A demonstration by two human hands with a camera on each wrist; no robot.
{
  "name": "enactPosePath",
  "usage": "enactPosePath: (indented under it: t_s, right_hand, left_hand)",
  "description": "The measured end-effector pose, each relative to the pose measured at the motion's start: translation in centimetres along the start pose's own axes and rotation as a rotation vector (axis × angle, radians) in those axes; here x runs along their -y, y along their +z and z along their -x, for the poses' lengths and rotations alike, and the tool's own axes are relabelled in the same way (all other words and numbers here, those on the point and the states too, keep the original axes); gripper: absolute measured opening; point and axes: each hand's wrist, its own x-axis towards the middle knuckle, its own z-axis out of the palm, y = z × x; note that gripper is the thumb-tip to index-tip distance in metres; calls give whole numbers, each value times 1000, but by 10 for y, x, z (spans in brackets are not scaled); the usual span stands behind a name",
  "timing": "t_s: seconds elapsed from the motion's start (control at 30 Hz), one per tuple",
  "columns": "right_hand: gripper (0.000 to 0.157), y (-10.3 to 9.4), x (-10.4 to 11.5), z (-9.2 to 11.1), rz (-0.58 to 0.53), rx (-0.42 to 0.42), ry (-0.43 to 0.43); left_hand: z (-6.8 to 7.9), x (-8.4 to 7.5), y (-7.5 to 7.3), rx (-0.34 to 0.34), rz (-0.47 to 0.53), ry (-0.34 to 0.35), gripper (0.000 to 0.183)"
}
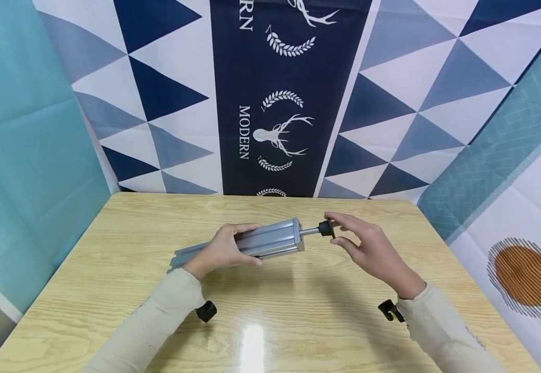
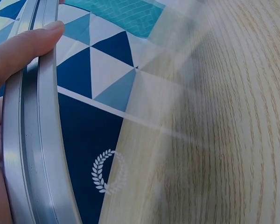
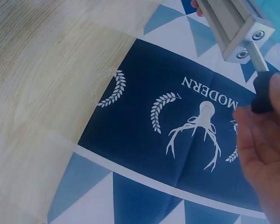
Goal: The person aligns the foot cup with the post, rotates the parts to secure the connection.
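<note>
My left hand (image 1: pixel 226 248) grips a silver aluminium profile (image 1: pixel 272 239) from above, thumb along the near side. The bar is held at a tilt over the table, its end plate (image 1: pixel 298 235) toward the right. In the left wrist view the thumb (image 2: pixel 35 46) lies across the slotted profile (image 2: pixel 46 130). A metal rod (image 1: pixel 310 231) sticks out of the end plate and carries a black levelling foot (image 1: pixel 326 228). My right hand (image 1: pixel 375 251) pinches the foot's rim between thumb and fingers. Two screws in the end plate (image 3: pixel 249 39) show in the right wrist view.
A wooden table (image 1: pixel 261 295) lies under both hands. Behind it hangs a patterned cloth (image 1: pixel 275 103) with triangles and deer prints; a teal sheet (image 1: pixel 23 129) closes the left side. Black straps' fittings (image 1: pixel 207 311) stick out at both sleeves.
</note>
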Motion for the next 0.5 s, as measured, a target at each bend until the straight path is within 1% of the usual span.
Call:
enactPosePath:
  t_s: [0.07,0.13,0.2,0.27,0.33,0.4,0.5]
  right_hand:
    - [52,1,0,0,-11,10,42]
    - [44,1,1,0,-24,22,102]
    - [37,2,3,0,-41,40,185]
    - [33,2,6,-1,-69,66,288]
    - [36,1,9,-4,-96,92,396]
    - [42,1,11,-6,-121,114,487]
    - [47,-1,14,-9,-146,130,567]
  left_hand:
    - [-1,1,1,1,-3,1,78]
    - [-1,2,1,2,-7,7,78]
    - [-2,3,2,2,-7,9,78]
    - [-2,3,2,1,-11,16,77]
    - [-3,4,4,-1,-14,22,75]
    - [-3,4,4,-3,-14,28,74]
    - [-3,4,5,-4,-11,38,72]
